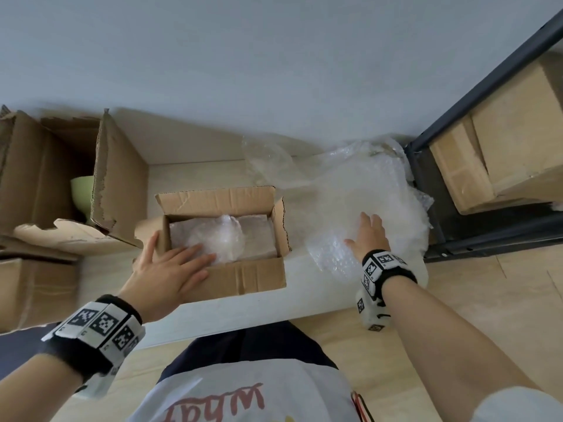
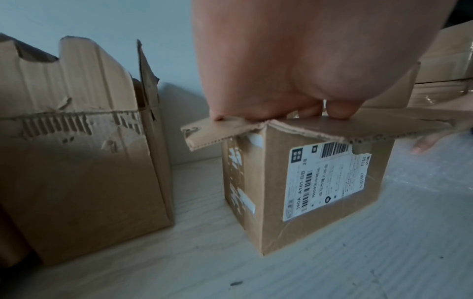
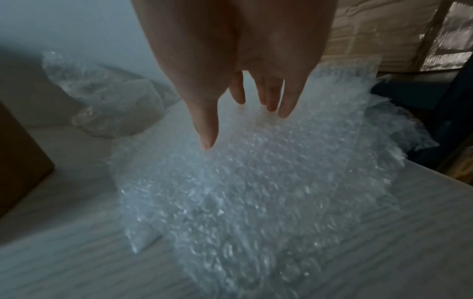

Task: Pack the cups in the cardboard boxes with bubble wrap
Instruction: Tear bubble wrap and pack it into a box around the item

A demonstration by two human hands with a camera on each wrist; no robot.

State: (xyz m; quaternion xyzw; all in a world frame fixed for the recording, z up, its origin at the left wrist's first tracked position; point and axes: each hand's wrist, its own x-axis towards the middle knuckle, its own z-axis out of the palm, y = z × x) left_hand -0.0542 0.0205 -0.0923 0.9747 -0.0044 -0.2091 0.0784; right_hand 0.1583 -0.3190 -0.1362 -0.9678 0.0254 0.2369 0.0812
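A small open cardboard box (image 1: 253, 277) stands mid-table, with a bubble-wrapped bundle (image 1: 225, 236) lying inside it. My left hand (image 1: 179, 263) rests on its near left corner, straight fingers reaching over the rim toward the bundle. In the left wrist view that hand (image 2: 281, 81) presses down on the flaps of the labelled box (image 2: 307, 192). My right hand (image 1: 368, 236) lies flat with its fingers spread on a loose sheet of bubble wrap (image 1: 350, 193) to the right of the box; the right wrist view shows the fingers (image 3: 271, 97) touching the wrap (image 3: 256, 182). A green cup (image 1: 81, 190) sits in the large torn box (image 1: 118, 184) at the left.
A crumpled clear plastic piece (image 1: 268, 156) lies behind the bubble wrap. A dark metal rack (image 1: 457, 226) with stacked cartons (image 1: 518, 132) stands at the right. Another carton (image 1: 36, 290) sits at the near left. The torn box (image 2: 76, 161) stands close beside the small one.
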